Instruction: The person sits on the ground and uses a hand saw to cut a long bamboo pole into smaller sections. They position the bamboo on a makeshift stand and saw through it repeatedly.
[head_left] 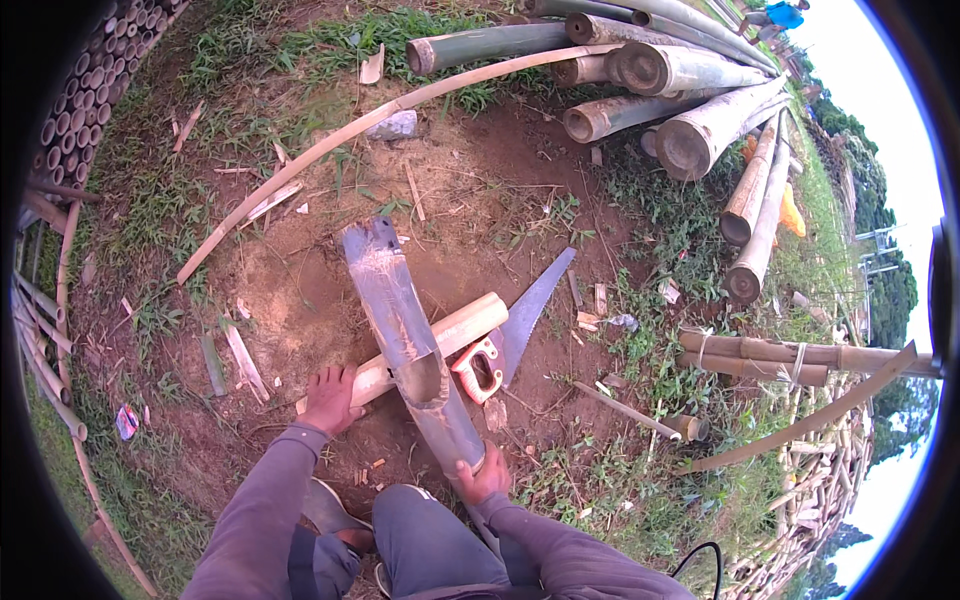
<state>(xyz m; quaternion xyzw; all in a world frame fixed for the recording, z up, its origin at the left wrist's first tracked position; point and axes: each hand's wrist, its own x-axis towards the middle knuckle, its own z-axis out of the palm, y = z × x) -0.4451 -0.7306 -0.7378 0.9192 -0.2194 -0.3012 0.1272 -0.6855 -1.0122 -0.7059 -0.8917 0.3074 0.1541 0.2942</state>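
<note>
While the left hand [331, 400] lies with bent fingers over the eight o'clock end of a pale bamboo length [465, 324], whether pressing or gripping I cannot tell, the right hand [484, 475] is wrapped around a grey bamboo pole [390, 305] at its five o'clock stretch, some of its fingers out of sight. The pole crosses on top of the pale length, running from about eleven o'clock down to five, where it passes in beside the person's knee; its upper face looks scuffed, and a hollow opening shows in it just below the crossing. Between two and three o'clock of the crossing a handsaw [530, 318] lies on the soil [560, 200], its orange-and-white handle just beside the pale length and its blade aimed toward one o'clock. Farther out, a long curved bamboo strip [330, 145] sweeps from ten o'clock past twelve, with a grey stone [393, 126] near it at eleven. Thick poles [715, 70] are heaped between one and two, a tied bamboo bundle [755, 352] sits at three, and cut pieces [815, 480] pile up at four.
</note>
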